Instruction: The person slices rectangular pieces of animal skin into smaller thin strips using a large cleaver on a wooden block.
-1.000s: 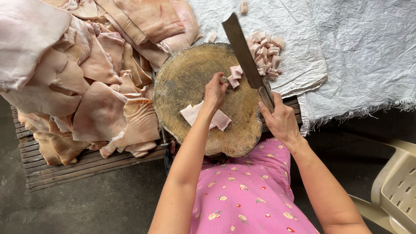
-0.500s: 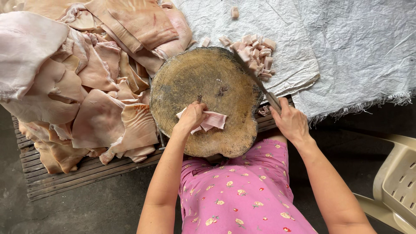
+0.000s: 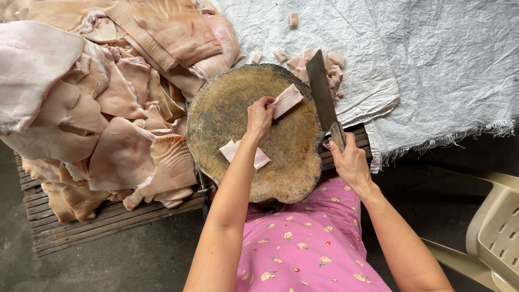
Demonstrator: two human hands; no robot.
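Observation:
A round, worn wooden chopping block (image 3: 227, 116) sits before me on a slatted pallet. My left hand (image 3: 259, 114) pinches a pale pink strip of pork skin (image 3: 286, 100) and holds it on the block's far right part. My right hand (image 3: 348, 162) grips the handle of a cleaver (image 3: 320, 89), whose blade lies just right of that strip, pointing away from me. Another flat strip (image 3: 233, 151) lies on the block near my left wrist. Small cut pieces (image 3: 319, 59) are heaped beyond the block on white sacking.
A big pile of pork skin sheets (image 3: 108, 81) covers the wooden pallet (image 3: 65, 232) on the left. White woven sacking (image 3: 443, 59) spreads over the right and back. A beige plastic chair (image 3: 494, 230) stands at lower right on the dark concrete floor.
My left hand lifted one strip from the block's near side and carried it to the far right. The cleaver came back over the block beside that strip.

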